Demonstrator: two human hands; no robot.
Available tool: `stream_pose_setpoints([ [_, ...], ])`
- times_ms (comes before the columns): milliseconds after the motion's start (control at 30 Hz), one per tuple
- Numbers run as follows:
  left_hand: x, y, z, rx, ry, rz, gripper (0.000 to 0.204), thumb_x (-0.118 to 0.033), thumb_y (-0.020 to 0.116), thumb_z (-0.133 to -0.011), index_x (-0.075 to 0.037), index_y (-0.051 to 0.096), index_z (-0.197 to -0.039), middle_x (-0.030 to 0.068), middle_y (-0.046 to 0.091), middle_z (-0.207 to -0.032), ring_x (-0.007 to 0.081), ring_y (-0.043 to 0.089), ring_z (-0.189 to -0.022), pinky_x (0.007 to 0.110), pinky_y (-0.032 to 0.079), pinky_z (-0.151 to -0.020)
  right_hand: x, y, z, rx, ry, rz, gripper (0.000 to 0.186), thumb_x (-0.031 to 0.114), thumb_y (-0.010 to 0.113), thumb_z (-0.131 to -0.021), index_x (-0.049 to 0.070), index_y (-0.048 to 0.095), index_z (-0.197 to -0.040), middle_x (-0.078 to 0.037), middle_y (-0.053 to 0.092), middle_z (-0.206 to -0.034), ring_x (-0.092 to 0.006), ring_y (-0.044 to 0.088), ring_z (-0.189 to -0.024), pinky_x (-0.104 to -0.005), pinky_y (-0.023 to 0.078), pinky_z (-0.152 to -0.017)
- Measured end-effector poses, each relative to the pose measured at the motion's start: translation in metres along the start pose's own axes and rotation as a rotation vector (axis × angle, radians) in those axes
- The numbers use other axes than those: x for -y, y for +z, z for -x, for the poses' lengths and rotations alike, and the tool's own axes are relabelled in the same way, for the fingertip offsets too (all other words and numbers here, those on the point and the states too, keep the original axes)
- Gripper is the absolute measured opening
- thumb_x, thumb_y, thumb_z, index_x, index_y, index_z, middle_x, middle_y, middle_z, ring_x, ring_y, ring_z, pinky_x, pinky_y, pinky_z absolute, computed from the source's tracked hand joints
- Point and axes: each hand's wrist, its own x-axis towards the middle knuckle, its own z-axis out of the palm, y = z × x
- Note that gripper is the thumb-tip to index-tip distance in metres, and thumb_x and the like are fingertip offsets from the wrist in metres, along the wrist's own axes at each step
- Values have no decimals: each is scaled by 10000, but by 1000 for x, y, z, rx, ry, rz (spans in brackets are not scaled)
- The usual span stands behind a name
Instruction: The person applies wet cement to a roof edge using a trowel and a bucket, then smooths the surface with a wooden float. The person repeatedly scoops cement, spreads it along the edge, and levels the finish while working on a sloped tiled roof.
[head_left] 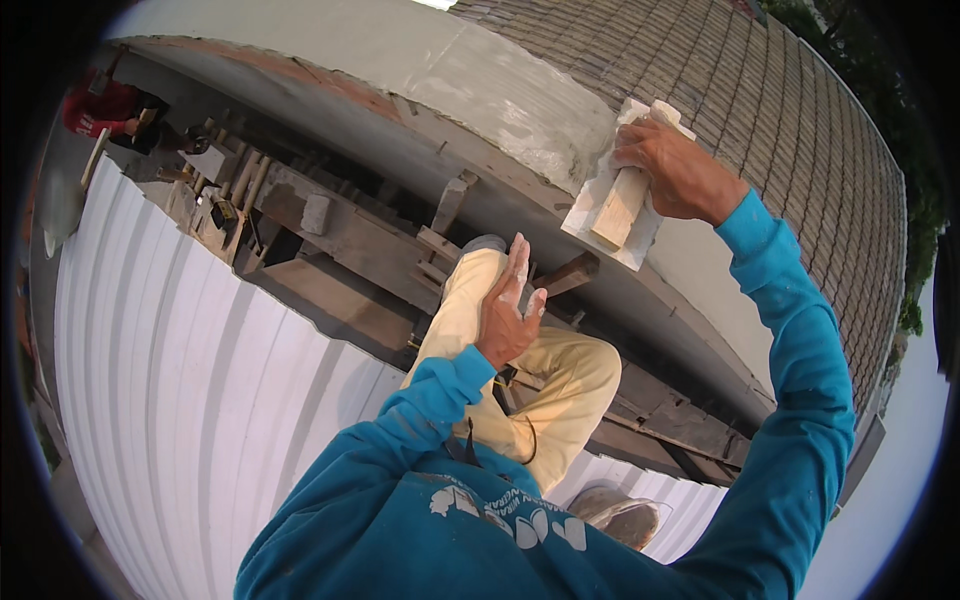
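Observation:
My right hand [672, 165] is closed around the grip of a plastering float [620, 207], a pale flat board with a wooden handle. The float lies at the edge of a plastered ledge [690, 270], beside the tiled roof. Smooth, wet-looking grey plaster [510, 95] covers the ledge to the float's left. My left hand [508, 318] holds nothing; its fingers are stretched out, dusted with plaster, above my bent legs in cream trousers [570, 370]. The float's underside is hidden.
White corrugated sheeting [210, 370] spreads at the lower left. Planks [340, 290] and timber props [455, 200] sit beneath the ledge. Grey roof tiles [790, 140] slope away at right. A mortar-stained container [625, 520] stands by my side. Another person in red [92, 108] works far left.

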Motion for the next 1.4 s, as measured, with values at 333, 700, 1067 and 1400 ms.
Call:
stream_pose_setpoints([
  [333, 5, 13, -8, 25, 20, 21, 641, -192, 539, -967, 29, 295, -1518, 228, 294, -1580, 408, 341, -1431, 412, 327, -1155, -34, 70, 115, -197, 157, 129, 433, -75, 656, -702, 136, 692, -1079, -48, 616, -1163, -270, 522, -1272, -578, 182, -1223],
  [700, 14, 21, -7, 59, 35, 70, 637, -170, 549, -955, 51, 308, -1503, 263, 311, -1557, 424, 361, -1414, 410, 353, -1140, -29, 81, 128, -512, 317, -103, 524, 149, 668, -706, 7, 579, -1203, -200, 591, -1137, -385, 540, -1145, -466, 405, -1054],
  [1067, 8, 17, -5, 6, 9, 90, 618, -164, 541, -969, 39, 312, -1506, 235, 339, -1558, 360, 393, -1416, 396, 341, -1144, 35, 70, -3, -780, 460, -325, 515, 258, 690, -790, -39, 545, -1185, -205, 566, -1054, -386, 591, -965, -467, 489, -834],
  [1400, 11, 18, -7, 11, 10, 132, 635, -220, 534, -973, 52, 312, -1501, 261, 332, -1548, 399, 387, -1404, 405, 345, -1140, 39, 98, 21, -785, 776, -177, 420, 270, 733, -800, -11, 524, -1032, -199, 564, -1013, -398, 598, -950, -495, 496, -781],
])
